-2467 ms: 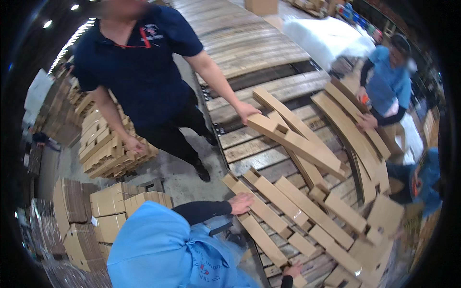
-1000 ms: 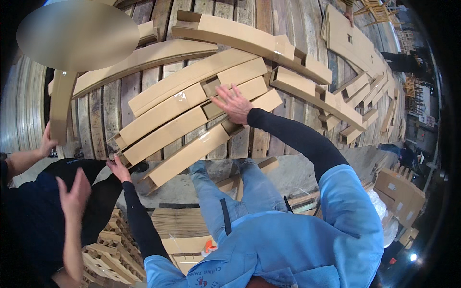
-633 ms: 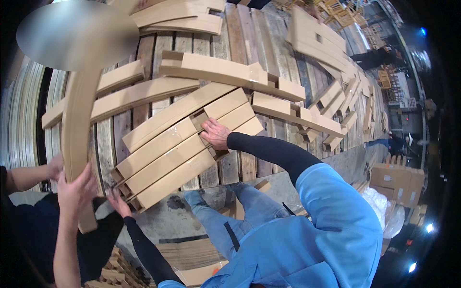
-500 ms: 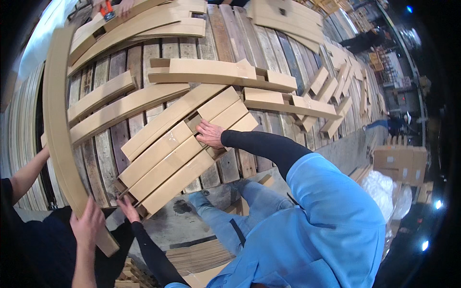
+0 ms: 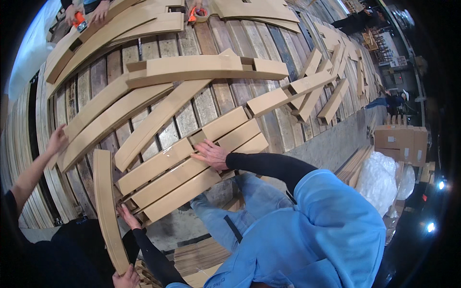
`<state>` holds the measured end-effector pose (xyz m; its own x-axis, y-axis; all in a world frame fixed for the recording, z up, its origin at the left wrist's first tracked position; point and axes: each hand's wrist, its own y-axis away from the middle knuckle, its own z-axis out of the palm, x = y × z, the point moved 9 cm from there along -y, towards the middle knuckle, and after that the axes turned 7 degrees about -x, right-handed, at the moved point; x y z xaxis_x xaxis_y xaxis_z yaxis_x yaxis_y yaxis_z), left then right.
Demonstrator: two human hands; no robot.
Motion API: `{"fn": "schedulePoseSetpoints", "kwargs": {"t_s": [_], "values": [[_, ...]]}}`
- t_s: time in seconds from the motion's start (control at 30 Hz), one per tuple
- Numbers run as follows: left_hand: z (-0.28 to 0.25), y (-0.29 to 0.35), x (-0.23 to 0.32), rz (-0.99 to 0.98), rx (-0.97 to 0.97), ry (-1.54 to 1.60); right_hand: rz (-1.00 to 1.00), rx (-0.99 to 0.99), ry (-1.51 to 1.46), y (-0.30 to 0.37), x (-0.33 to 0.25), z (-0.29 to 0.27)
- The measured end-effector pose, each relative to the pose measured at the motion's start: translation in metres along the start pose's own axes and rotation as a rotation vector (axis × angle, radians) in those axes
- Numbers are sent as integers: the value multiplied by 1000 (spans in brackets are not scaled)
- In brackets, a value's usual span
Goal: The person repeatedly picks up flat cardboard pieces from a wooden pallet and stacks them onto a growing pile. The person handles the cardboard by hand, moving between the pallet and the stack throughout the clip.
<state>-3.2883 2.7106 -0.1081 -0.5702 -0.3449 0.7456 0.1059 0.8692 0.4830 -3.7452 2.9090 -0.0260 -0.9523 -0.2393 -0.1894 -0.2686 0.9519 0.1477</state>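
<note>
Bundle of three cardboard strips (image 5: 177, 177) lies aslant at the near edge of the slatted bench (image 5: 211, 101), with the right hand (image 5: 211, 154) spread flat on top and the left hand (image 5: 127, 216) at its near-left end, grip unclear; it probably moves best under even pressure from both hands, kept clear of the co-worker's curved strip (image 5: 104, 206).

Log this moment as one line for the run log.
right hand flat on taped cardboard bundle | left hand at bundle's lower-left end | co-worker's hand holds curved cardboard strip beside it | slatted table underneath
</note>
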Motion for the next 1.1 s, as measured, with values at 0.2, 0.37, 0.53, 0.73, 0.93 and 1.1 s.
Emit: {"fn": "schedulePoseSetpoints", "kwargs": {"t_s": [0.2,0.37,0.53,0.73,0.93,1.1], "values": [[9,-3,27,72,177,150,-4,-113,21,13,18,17],[41,-15,48,176,88,12,-40,97,29,16,23,-5],[42,-28,5,170,97,314,26,-228,-14,11,26,9],[14,14,-16,-163,70,-22,129,-256,65,28,18,14],[18,40,-9,101,-40,172,125,-237,16,24,23,11],[41,45,20,203,-105,107,18,-252,14,29,32,32]]}}
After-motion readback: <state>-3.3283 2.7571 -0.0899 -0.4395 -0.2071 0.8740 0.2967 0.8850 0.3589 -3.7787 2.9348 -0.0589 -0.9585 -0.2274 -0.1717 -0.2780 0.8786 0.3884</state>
